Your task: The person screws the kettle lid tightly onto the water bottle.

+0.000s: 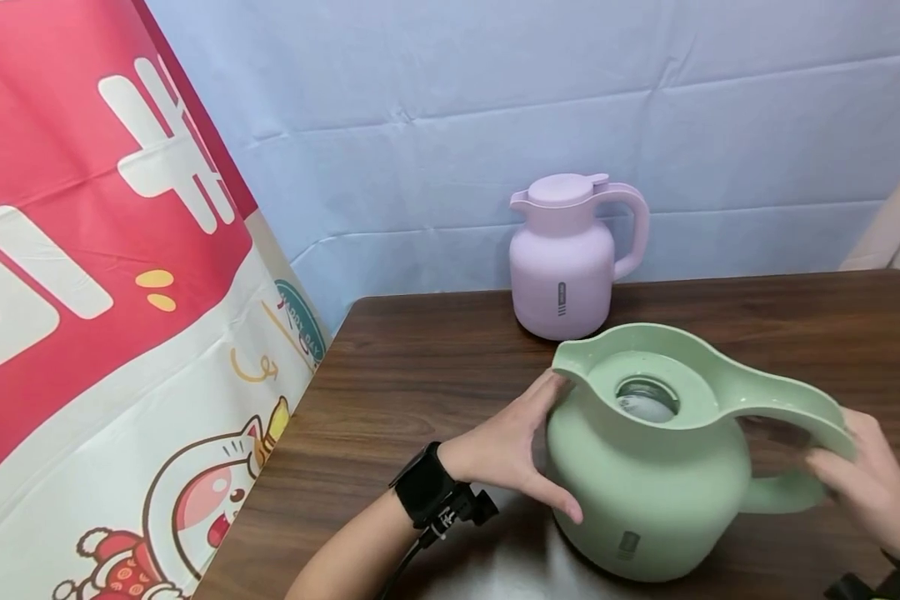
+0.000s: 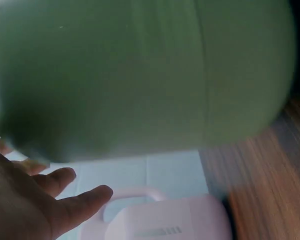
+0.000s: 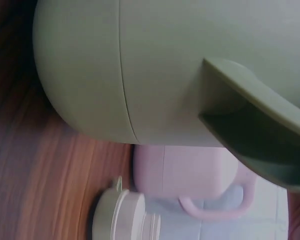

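A green thermos jug [image 1: 645, 492] without its lid stands on the wooden table, its round mouth open at the top. My right hand [image 1: 870, 487] grips the jug's handle from the right. At the jug's left side, my left hand [image 1: 502, 450] has thumb and fingers spread; in the left wrist view its fingers [image 2: 85, 202] are fairly straight beside the green body. Whether those fingers touch the jug I cannot tell. A green and white stopper [image 3: 122, 215] shows on the table in the right wrist view, hidden from the head view.
Farther back on the brown table [image 1: 405, 375] stands a lidded lilac thermos jug [image 1: 562, 275], handle to the right. A pale blue cloth [image 1: 420, 167] hangs behind the table. On the left hangs a red and white printed banner [image 1: 82, 250].
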Available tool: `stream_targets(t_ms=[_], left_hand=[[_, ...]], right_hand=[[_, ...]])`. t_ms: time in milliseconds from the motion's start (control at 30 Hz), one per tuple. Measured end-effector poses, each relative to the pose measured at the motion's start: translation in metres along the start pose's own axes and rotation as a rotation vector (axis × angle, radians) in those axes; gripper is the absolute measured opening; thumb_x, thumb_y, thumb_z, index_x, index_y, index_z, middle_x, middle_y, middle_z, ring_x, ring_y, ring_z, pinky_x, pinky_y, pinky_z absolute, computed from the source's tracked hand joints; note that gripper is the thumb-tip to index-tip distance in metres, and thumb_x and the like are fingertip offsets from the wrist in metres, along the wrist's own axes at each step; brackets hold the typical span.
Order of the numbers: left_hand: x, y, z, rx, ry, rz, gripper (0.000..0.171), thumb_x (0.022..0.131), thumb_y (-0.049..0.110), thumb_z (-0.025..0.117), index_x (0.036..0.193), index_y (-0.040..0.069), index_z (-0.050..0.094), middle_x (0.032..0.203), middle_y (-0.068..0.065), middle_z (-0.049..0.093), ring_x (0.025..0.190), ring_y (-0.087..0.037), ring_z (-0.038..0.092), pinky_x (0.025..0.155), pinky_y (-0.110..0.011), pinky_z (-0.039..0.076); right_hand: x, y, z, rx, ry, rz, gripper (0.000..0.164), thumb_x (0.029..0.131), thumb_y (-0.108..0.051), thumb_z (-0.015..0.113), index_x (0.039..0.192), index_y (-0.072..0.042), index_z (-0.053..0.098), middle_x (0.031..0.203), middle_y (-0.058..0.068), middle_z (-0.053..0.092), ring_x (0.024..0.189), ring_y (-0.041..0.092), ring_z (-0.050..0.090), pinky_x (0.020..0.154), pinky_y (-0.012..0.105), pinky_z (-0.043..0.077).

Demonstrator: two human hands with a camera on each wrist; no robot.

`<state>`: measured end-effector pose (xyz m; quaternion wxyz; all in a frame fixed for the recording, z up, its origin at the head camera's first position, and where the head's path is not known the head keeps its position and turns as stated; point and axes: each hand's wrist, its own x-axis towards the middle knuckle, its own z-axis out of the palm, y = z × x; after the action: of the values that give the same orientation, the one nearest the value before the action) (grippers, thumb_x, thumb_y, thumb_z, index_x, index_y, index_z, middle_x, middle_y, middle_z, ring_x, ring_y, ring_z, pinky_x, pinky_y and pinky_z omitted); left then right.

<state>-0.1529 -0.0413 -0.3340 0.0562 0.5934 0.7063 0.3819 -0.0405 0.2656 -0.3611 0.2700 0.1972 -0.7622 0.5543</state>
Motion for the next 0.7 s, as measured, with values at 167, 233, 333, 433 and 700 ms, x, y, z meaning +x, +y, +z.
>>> stream_targets(t_ms=[167, 233, 333, 433, 700], left_hand=[[-0.010, 0.004, -0.001, 0.034, 0.040, -0.037, 0.131, 0.047, 0.023, 0.096, 0.149, 0.026, 0.014, 0.142, 0.001, 0.029, 0.127, -0.009, 0.030, 0.106, -0.028, 0.029], [-0.015, 0.006, -0.001, 0.034, 0.056, -0.065, 0.131, 0.048, 0.024, 0.096, 0.149, 0.029, 0.013, 0.142, 0.002, 0.030, 0.127, -0.009, 0.031, 0.106, -0.029, 0.030], [-0.021, 0.007, -0.003, 0.023, 0.064, -0.094, 0.128, 0.049, 0.024, 0.096, 0.148, 0.031, 0.014, 0.141, 0.003, 0.031, 0.126, -0.009, 0.032, 0.105, -0.029, 0.032], [-0.025, 0.009, -0.008, 0.016, 0.066, -0.091, 0.127, 0.050, 0.023, 0.096, 0.148, 0.029, 0.017, 0.141, 0.004, 0.031, 0.126, -0.009, 0.033, 0.105, -0.028, 0.032], [-0.028, 0.013, -0.023, -0.022, 0.085, -0.141, 0.126, 0.047, 0.016, 0.096, 0.148, 0.023, 0.020, 0.142, 0.001, 0.031, 0.128, -0.012, 0.035, 0.105, -0.030, 0.032]], right_hand=[[0.005, 0.005, 0.013, 0.200, -0.097, -0.058, 0.054, 0.066, 0.027, 0.029, 0.099, 0.003, 0.064, 0.093, 0.002, 0.067, 0.078, 0.005, 0.055, 0.061, 0.013, 0.035], [0.005, 0.005, 0.018, 0.163, -0.075, -0.049, 0.050, 0.065, 0.026, 0.031, 0.092, 0.000, 0.064, 0.081, -0.001, 0.064, 0.067, 0.003, 0.049, 0.054, 0.017, 0.029], [0.007, 0.004, 0.022, 0.138, -0.090, -0.050, 0.051, 0.066, 0.025, 0.033, 0.096, 0.000, 0.066, 0.084, 0.000, 0.066, 0.072, 0.003, 0.056, 0.058, 0.015, 0.035], [0.010, 0.003, 0.026, 0.170, -0.136, -0.063, 0.050, 0.068, 0.024, 0.033, 0.095, -0.002, 0.065, 0.079, -0.003, 0.062, 0.068, 0.001, 0.053, 0.057, 0.015, 0.034], [0.024, 0.003, 0.036, 0.085, -0.173, -0.033, 0.049, 0.070, 0.024, 0.037, 0.100, -0.004, 0.065, 0.088, -0.002, 0.065, 0.080, 0.004, 0.058, 0.065, 0.014, 0.038]])
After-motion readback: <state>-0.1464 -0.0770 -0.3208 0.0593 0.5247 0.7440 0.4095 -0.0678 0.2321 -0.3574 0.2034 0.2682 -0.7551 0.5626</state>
